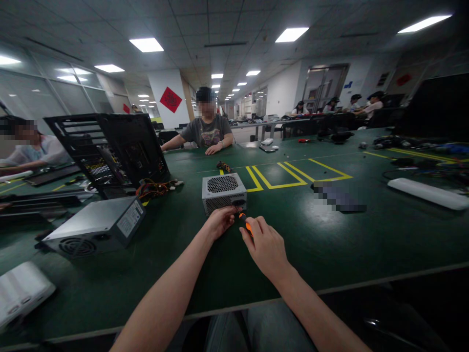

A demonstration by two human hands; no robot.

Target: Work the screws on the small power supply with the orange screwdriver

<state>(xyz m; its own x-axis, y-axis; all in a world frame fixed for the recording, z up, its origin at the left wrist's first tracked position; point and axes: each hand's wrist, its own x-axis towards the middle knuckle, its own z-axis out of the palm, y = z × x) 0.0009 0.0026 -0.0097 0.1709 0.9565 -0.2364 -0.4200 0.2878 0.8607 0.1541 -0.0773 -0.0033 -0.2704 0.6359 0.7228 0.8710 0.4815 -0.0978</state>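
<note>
A grey metal power supply unit (224, 188) with honeycomb vents stands on the green table in front of me. My right hand (266, 242) is closed around the orange and black handle of a screwdriver (249, 226), whose thin shaft points at the unit's near face, below its black socket. My left hand (221, 221) is at the unit's lower front edge, beside the shaft, with its fingers curled and the fingertips together. What those fingertips pinch, if anything, is too small to tell. Whether the screwdriver's tip touches a screw is also hidden.
Another power supply unit (95, 227) lies at left, before an open black computer case (113, 151) with loose cables. A white power strip (25, 293) sits near left, another white bar (427, 193) at right. A blurred dark object (339, 196) lies mid-right. A person (207, 129) sits opposite.
</note>
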